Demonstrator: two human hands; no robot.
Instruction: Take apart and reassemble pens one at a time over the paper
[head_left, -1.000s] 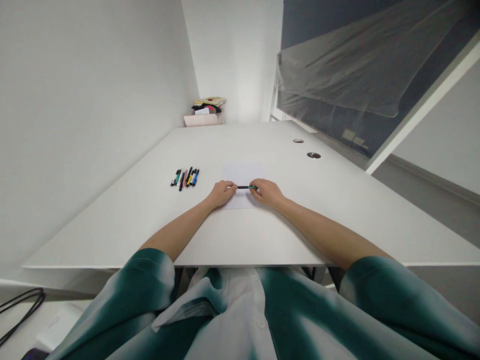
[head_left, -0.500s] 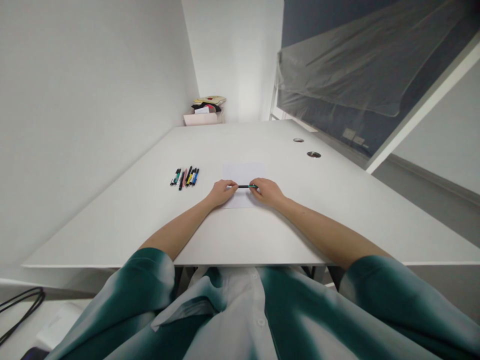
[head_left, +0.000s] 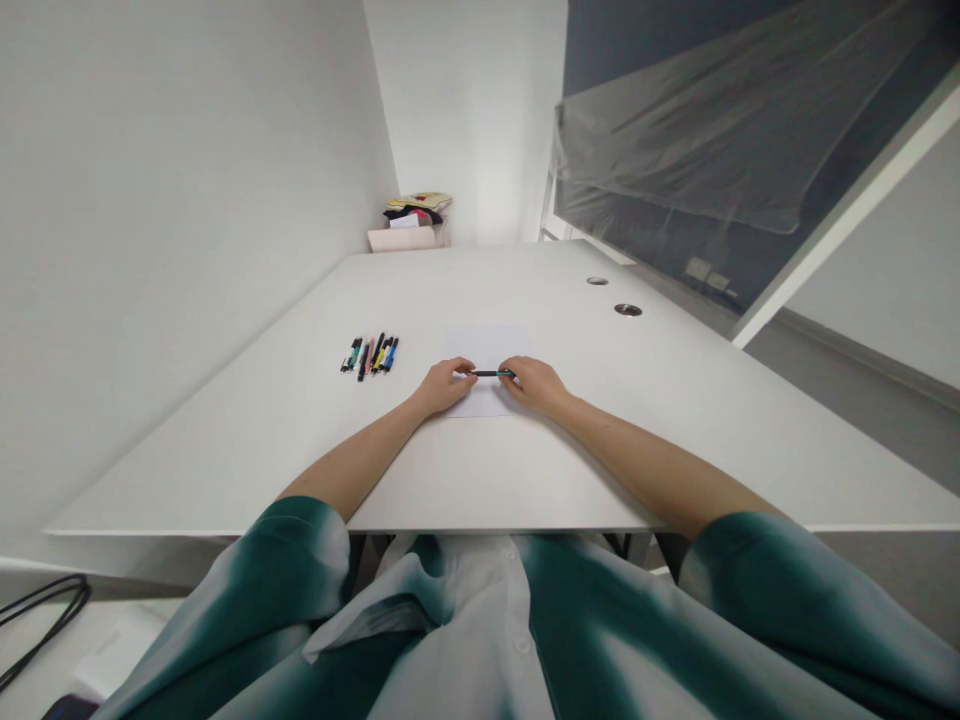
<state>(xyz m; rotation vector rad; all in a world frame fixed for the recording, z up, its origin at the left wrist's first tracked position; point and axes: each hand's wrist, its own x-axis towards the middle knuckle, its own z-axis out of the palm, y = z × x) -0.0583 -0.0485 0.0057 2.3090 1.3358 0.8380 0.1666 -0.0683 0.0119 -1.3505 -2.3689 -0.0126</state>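
- Over the last second the scene has changed very little: the left hand (head_left: 444, 387) and the right hand (head_left: 536, 386) have stayed almost in place, with only a slight shift at the left fingertips.
- Both hands are curled rather than spread, and they face each other with a short gap between them.
- The left hand pinches one end of a thin black-and-green pen (head_left: 493, 373), and the right hand pinches the other end. The fingers hide the exact grip.
- The pen lies level between the hands, just above a white sheet of paper (head_left: 486, 345), and the lower part of the sheet sits by the hands.
- A tight row of colored pens (head_left: 370, 355) lies on the white desk (head_left: 247, 440), well to the left of the left hand.
- 2 round holes (head_left: 628, 310) sit in the desk's surface, up and to the right of the hands.
- The desk's near edge runs just beyond the forearms, and its left side meets a white wall (head_left: 172, 230).
- A pale pink box (head_left: 397, 240) with a pile of items on it stands beyond the far end.
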